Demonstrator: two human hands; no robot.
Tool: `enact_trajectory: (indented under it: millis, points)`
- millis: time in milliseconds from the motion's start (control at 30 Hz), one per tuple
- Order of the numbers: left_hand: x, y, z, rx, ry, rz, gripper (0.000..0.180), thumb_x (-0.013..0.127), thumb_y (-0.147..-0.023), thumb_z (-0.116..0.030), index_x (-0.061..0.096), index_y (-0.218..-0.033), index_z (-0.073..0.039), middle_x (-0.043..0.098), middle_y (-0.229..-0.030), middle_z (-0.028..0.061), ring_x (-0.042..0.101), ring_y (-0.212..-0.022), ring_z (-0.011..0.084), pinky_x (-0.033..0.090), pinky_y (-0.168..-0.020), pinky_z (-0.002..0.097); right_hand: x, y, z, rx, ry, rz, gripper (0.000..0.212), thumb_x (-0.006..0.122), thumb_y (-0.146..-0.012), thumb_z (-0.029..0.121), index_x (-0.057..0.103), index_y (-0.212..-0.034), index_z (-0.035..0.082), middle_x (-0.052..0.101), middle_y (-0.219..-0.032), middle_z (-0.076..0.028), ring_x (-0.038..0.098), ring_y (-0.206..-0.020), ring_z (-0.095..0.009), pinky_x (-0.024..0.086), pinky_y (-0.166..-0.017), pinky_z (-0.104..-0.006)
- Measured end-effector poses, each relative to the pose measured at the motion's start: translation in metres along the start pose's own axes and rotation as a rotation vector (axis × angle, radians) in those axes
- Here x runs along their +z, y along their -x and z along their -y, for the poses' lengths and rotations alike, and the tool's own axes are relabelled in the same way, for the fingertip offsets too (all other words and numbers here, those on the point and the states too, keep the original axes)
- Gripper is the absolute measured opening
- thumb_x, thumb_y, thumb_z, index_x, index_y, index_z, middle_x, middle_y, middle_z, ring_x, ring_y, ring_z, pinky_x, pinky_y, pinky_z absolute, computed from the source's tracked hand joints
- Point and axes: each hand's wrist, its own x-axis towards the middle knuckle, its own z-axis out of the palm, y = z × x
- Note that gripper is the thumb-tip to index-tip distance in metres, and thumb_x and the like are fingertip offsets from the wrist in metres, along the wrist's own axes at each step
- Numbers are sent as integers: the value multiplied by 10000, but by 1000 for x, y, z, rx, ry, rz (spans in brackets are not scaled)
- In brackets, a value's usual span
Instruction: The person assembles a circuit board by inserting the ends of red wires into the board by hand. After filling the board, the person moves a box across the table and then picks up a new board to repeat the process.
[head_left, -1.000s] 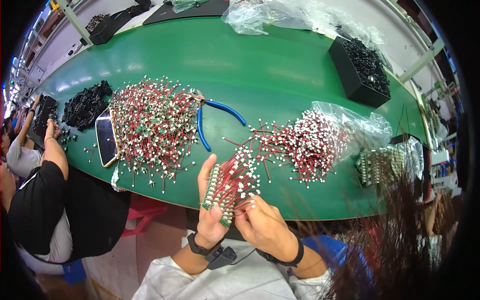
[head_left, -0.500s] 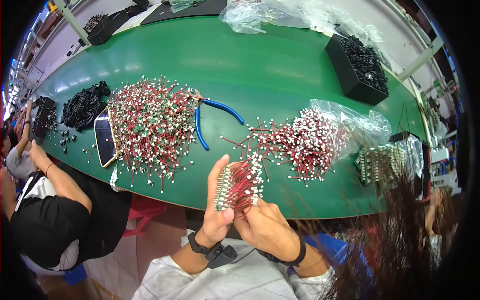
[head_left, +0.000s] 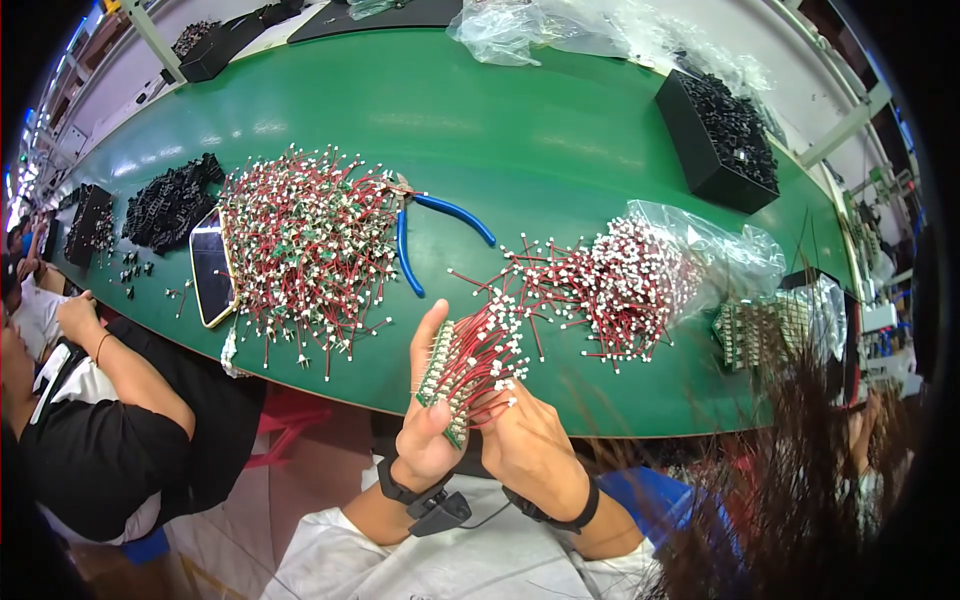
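Note:
My left hand [head_left: 428, 448] grips a green circuit board panel [head_left: 438, 388] at the table's near edge, thumb on its face and fingers behind. Short red cables [head_left: 487, 350] with white plugs stick out from it in a dense row to the right. My right hand [head_left: 535, 440] is closed at the panel's lower right, its fingertips around a red cable and partly hidden by the hand. Beyond lies a heap of loose red cables [head_left: 630, 295]. To the left spreads a larger pile of small boards with red cables [head_left: 310, 250], beside blue-handled cutters [head_left: 404, 250].
A phone [head_left: 210, 270] and a heap of black parts [head_left: 172, 205] lie at left. A full black bin [head_left: 700, 165] stands far right, near a clear plastic bag [head_left: 745, 255] and stacked board panels [head_left: 765, 332]. A co-worker [head_left: 110, 440] sits at left.
The panel has tilted in my left hand, showing more of its face and lower end. My right hand has shifted slightly right. The co-worker at left has moved an arm.

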Motion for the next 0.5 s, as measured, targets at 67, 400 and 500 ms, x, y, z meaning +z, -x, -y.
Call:
enact_trajectory:
  millis: [67, 400, 500]
  points:
    - [-2, 0, 1, -1, -1, 3, 1039, 674, -819, -439, 113, -1573, 3, 470, -1450, 250, 534, -1299, 354, 418, -1112, 468, 1, 0, -4, 18, -44, 19, 181, 625, -793, -78, 585, -958, -17, 600, -900, -190, 609, -779, -401, 505, -651, -469]
    - [-10, -5, -10, 85, 73, 44, 960, 632, -905, -422, 94, -1577, 2, 406, -1497, 280, 493, -1341, 386, 415, -1124, 516, -14, -12, -10, 3, -71, -21, 89, 697, -875, 27, 630, -930, 10, 613, -782, -147, 627, -683, -327, 481, -589, -397]
    - [-15, -11, -25, 171, -27, -52, 994, 655, -874, -457, 99, -1577, -26, 459, -1455, 239, 532, -1305, 370, 475, -1074, 513, -30, -22, -26, 109, 115, -197, 73, 702, -878, 46, 642, -912, 22, 602, -783, -125, 620, -657, -290, 484, -584, -374]
